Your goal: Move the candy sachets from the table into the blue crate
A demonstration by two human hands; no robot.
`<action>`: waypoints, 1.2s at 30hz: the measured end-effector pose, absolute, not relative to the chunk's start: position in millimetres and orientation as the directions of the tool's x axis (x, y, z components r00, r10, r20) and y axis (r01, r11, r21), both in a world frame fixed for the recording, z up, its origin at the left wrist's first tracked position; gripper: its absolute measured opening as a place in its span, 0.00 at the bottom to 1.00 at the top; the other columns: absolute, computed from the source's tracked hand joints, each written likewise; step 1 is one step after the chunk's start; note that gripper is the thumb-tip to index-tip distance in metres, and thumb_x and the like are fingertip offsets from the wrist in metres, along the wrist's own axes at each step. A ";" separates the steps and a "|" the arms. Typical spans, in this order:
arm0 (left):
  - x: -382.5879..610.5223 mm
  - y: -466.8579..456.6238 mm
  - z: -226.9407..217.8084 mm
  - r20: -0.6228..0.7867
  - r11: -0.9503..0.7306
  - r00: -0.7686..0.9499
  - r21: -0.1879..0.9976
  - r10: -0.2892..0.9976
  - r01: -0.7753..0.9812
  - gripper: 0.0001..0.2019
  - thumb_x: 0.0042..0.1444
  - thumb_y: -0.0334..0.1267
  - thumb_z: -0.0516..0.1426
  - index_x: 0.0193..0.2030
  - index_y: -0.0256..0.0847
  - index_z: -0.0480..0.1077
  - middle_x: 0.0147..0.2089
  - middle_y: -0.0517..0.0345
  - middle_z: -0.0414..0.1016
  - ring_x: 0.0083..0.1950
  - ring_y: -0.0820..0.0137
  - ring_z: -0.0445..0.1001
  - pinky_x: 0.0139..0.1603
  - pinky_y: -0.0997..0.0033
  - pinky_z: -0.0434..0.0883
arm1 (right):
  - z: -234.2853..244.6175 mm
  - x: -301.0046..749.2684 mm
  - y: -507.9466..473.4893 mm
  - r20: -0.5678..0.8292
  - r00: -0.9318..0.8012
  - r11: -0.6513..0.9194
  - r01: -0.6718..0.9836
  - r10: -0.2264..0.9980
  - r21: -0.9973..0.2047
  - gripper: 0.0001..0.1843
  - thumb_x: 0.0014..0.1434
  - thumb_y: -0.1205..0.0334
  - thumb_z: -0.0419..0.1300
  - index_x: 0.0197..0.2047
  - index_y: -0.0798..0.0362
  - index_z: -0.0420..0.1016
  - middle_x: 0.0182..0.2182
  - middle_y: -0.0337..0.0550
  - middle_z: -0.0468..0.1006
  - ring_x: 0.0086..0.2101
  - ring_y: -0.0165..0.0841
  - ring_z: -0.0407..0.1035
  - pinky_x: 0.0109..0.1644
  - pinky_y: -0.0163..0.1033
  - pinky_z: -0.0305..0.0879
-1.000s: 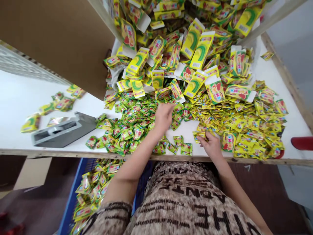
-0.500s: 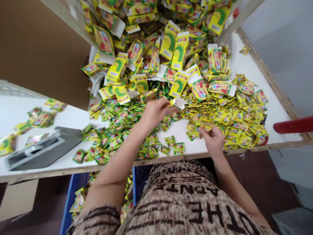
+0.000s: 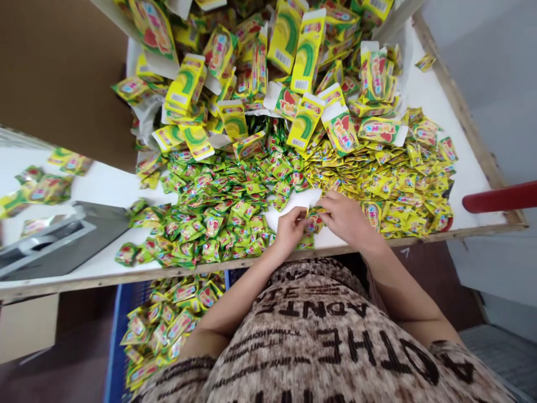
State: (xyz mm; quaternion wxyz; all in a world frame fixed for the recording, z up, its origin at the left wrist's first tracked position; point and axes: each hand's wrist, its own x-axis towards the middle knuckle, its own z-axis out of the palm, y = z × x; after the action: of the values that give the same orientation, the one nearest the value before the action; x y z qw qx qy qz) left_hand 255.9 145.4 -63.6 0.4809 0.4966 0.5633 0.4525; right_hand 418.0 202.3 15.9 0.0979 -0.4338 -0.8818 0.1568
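Observation:
My left hand (image 3: 290, 226) and my right hand (image 3: 344, 217) are together at the table's near edge. The left hand's fingers pinch a flat white-backed carton (image 3: 300, 200) with its white side up. The right hand's fingers are closed on small sachets (image 3: 315, 221) pressed against the carton's opening. A heap of green sachets (image 3: 218, 207) lies to the left of my hands, and a heap of yellow sachets (image 3: 398, 179) lies to the right. Folded yellow-green cartons (image 3: 268, 73) are piled behind both heaps.
A grey tape dispenser (image 3: 59, 240) sits on the white table (image 3: 104, 190) at the left. A brown cardboard wall (image 3: 59, 73) rises at the back left. Below the table edge a blue crate (image 3: 121, 336) holds filled packs. A red bar (image 3: 499, 197) juts in at the right.
My left hand has drawn a carton back from the pile to the table edge. My right hand has moved left with sachets and met it. The camera has tilted down.

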 end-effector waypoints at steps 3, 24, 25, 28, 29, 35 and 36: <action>258.0 139.9 -66.8 -0.082 0.080 0.049 0.996 0.995 0.041 0.12 0.54 0.37 0.61 0.45 0.40 0.70 0.39 0.58 0.75 0.39 0.71 0.73 0.42 0.73 0.71 | 23.9 418.5 204.7 -0.115 -0.664 0.606 0.729 0.738 -0.320 0.05 0.59 0.66 0.59 0.38 0.53 0.77 0.34 0.47 0.73 0.34 0.38 0.69 0.35 0.40 0.59; 259.9 135.0 -76.3 -0.051 0.069 0.078 0.967 0.996 -0.244 0.17 0.52 0.41 0.65 0.46 0.37 0.70 0.44 0.53 0.75 0.47 0.68 0.73 0.53 0.69 0.68 | -0.9 426.8 186.8 0.057 -0.736 0.667 0.574 0.674 -0.475 0.12 0.61 0.55 0.61 0.37 0.54 0.81 0.48 0.55 0.73 0.52 0.46 0.60 0.56 0.53 0.63; 260.0 134.7 -76.7 -0.053 0.067 0.068 0.969 0.996 -0.238 0.17 0.52 0.40 0.65 0.46 0.37 0.70 0.43 0.54 0.75 0.46 0.68 0.73 0.51 0.70 0.68 | -3.3 427.4 185.8 0.089 -0.722 0.663 0.569 0.686 -0.487 0.11 0.61 0.56 0.61 0.37 0.54 0.81 0.48 0.53 0.73 0.52 0.46 0.60 0.56 0.53 0.63; 259.8 133.7 -76.7 -0.065 0.080 0.064 0.961 0.996 -0.264 0.15 0.52 0.40 0.65 0.44 0.37 0.69 0.39 0.55 0.74 0.42 0.70 0.72 0.46 0.72 0.69 | -13.5 429.5 181.3 0.226 -0.610 0.624 0.586 0.760 -0.518 0.09 0.60 0.58 0.62 0.40 0.51 0.80 0.48 0.50 0.74 0.51 0.44 0.62 0.56 0.53 0.63; 259.7 133.6 -76.8 -0.066 0.080 0.061 0.956 0.996 -0.281 0.15 0.53 0.40 0.65 0.44 0.37 0.69 0.39 0.56 0.74 0.41 0.71 0.72 0.46 0.72 0.69 | -17.0 430.2 179.5 0.254 -0.570 0.608 0.602 0.781 -0.518 0.08 0.60 0.59 0.62 0.41 0.51 0.80 0.47 0.50 0.74 0.51 0.44 0.62 0.56 0.53 0.63; 259.8 135.8 -78.8 -0.073 0.107 0.125 0.951 0.989 -0.289 0.18 0.51 0.39 0.65 0.44 0.38 0.64 0.40 0.56 0.73 0.43 0.71 0.72 0.46 0.73 0.68 | -25.9 435.2 172.1 0.173 -0.597 0.599 0.651 0.783 -0.466 0.09 0.59 0.59 0.62 0.33 0.54 0.80 0.45 0.54 0.73 0.51 0.48 0.61 0.54 0.54 0.64; 260.2 135.7 -78.4 -0.073 0.113 0.147 0.954 0.986 -0.278 0.18 0.51 0.38 0.65 0.43 0.38 0.63 0.39 0.56 0.72 0.42 0.71 0.72 0.45 0.74 0.68 | -25.0 435.5 171.7 0.174 -0.594 0.594 0.646 0.786 -0.479 0.08 0.59 0.59 0.62 0.33 0.54 0.80 0.44 0.54 0.73 0.51 0.48 0.62 0.54 0.54 0.65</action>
State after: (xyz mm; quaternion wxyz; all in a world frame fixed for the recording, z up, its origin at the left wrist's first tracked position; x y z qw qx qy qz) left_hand 260.2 135.7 -78.4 0.6226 0.4313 0.4107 0.5077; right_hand 435.5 171.7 -25.0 0.1871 -0.4101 -0.8730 0.1865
